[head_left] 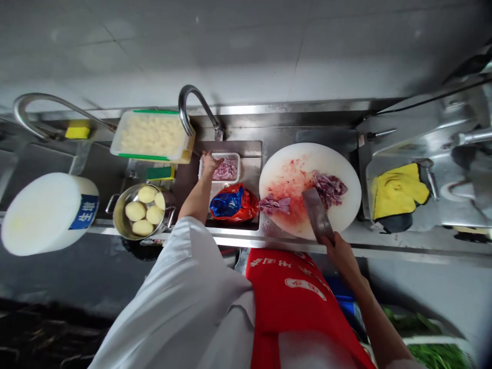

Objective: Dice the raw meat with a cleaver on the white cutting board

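Observation:
My right hand (333,248) grips the handle of a cleaver (317,209). Its broad blade lies over the round white cutting board (277,166), against a heap of dark red meat (331,189). A smaller piece of meat (274,204) rests at the board's left edge, with bloody smears between the two. Over in the sink, my left hand (210,163) is at the left side of a white plastic basket (239,166) of chopped meat (226,170), thumb and fingers apart. Just below that basket sits a red and blue plastic bag (234,202).
Left of the sink stand a metal pot (120,218) of peeled potatoes, a lidded tub (149,134) with pale pieces, and a big white bucket (42,212). A faucet (198,97) arches above the sink. A yellow cloth (400,189) lies at right.

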A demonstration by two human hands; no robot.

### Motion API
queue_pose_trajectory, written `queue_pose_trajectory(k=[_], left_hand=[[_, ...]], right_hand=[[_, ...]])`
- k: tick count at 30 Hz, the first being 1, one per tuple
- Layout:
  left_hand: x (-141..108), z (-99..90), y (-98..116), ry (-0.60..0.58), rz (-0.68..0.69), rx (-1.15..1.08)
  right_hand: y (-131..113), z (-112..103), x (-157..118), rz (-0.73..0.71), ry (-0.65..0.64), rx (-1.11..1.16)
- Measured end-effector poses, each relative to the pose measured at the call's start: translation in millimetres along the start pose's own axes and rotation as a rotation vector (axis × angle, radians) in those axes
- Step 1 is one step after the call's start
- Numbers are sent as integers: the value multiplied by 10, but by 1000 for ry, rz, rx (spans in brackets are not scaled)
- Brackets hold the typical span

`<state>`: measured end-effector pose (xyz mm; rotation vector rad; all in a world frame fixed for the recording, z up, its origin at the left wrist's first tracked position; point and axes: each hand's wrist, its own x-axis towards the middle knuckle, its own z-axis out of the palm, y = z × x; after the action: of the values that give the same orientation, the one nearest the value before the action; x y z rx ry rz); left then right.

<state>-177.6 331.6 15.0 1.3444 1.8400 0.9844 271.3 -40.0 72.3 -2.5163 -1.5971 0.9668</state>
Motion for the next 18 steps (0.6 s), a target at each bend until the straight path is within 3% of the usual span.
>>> queue_pose_trajectory(k=[2, 6, 8, 10, 12, 18], left_hand=[[-426, 180, 83, -162, 216, 210], [-1683, 626, 294, -730, 795, 340], [-2169, 816, 380, -801, 907, 493], [-2435, 981, 477, -780, 899, 643], [-2527, 1128, 606, -757, 832, 736], [-2422, 1431, 1015, -821, 450, 648]], right_hand=[[-5, -14, -2, 10, -22, -5], [-11, -11, 23, 36, -39, 9], [-2, 0, 50, 35, -38, 27], [25, 16, 88, 22, -42, 41], [74, 41, 136, 11, -43, 45], [264, 158, 290, -93, -3, 69]])
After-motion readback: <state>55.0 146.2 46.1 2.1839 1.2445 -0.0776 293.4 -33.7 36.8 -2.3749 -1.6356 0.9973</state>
